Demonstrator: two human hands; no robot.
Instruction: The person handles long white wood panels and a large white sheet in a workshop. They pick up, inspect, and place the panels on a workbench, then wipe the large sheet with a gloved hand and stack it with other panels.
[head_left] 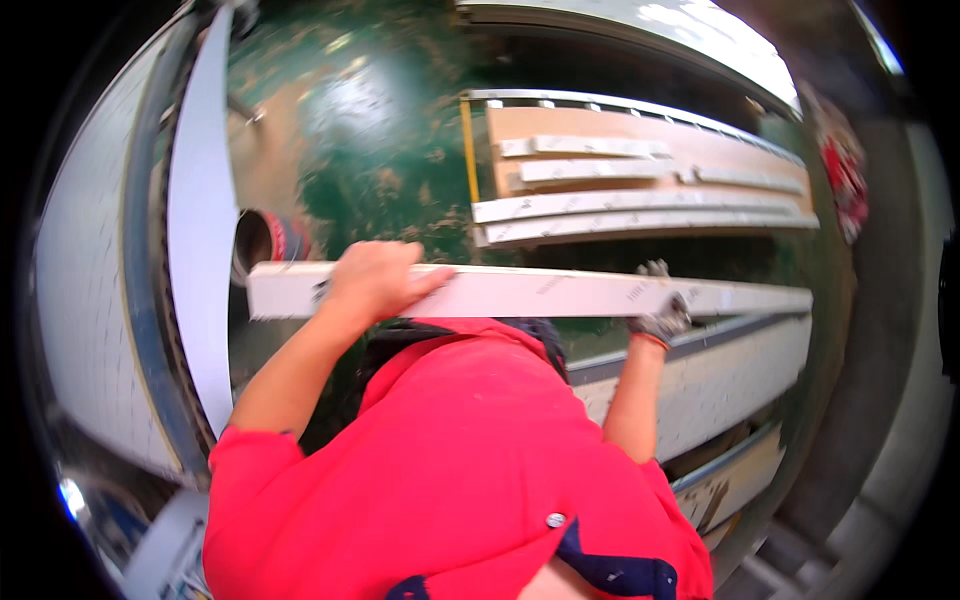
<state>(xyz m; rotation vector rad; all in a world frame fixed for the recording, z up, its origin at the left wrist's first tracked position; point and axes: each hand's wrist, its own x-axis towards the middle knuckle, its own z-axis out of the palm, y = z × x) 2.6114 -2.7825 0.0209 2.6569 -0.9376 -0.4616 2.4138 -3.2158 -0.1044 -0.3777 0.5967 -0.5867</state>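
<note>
Dark bucket [287,240], contents unclear, near white plank [510,292]

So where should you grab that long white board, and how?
Probably hold the board in two places well apart, coming from the near side and closing round its long edges. It's long and narrow and lies crosswise, so a single grip might let it tip. Here the left hand grips near the left end, and the right hand is toward the right end.

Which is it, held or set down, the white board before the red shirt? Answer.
Held: the left hand clasps the white board near its left end; the gloved right hand grips it farther along.
</note>
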